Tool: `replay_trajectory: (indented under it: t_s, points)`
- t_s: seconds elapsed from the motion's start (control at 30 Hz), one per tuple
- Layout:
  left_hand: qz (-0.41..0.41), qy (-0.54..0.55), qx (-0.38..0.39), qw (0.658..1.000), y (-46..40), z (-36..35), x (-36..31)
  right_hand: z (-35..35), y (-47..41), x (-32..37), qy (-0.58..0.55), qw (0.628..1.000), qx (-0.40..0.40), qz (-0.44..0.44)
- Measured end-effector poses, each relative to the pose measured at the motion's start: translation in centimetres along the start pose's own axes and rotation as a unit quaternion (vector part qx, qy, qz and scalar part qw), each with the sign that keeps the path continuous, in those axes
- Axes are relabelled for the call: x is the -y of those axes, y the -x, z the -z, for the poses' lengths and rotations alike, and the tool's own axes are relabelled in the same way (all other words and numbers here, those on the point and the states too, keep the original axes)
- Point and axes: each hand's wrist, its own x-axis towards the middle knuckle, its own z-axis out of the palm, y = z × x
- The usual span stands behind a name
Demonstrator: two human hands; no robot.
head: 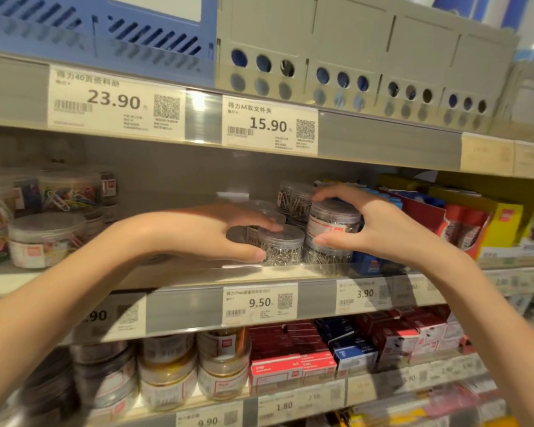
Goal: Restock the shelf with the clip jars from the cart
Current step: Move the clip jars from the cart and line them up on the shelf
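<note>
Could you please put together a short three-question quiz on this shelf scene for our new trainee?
1. True or false: the right hand grips a jar stacked on another jar.
2. Which price tag sits below the silver clip jars: A 9.50, B 23.90, C 1.80?
3. What fills the jars at the far left of this shelf?

Key
1. True: the upper jar rests on a lower jar.
2. A, the 9.50 tag.
3. Coloured paper clips.

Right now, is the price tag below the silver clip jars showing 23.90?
No, the price tag on the shelf edge below the silver clip jars reads 9.50.
</note>
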Motion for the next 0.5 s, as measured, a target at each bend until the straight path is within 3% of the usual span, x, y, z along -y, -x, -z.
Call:
replay_trajectory:
  t_s: [0.5]
  points:
    - [-0.036,0.021,-0.007,0.999,0.3,0.26,0.13,-0.17,0.0,-0.07,-0.003,1.0,-0.003,-0.002]
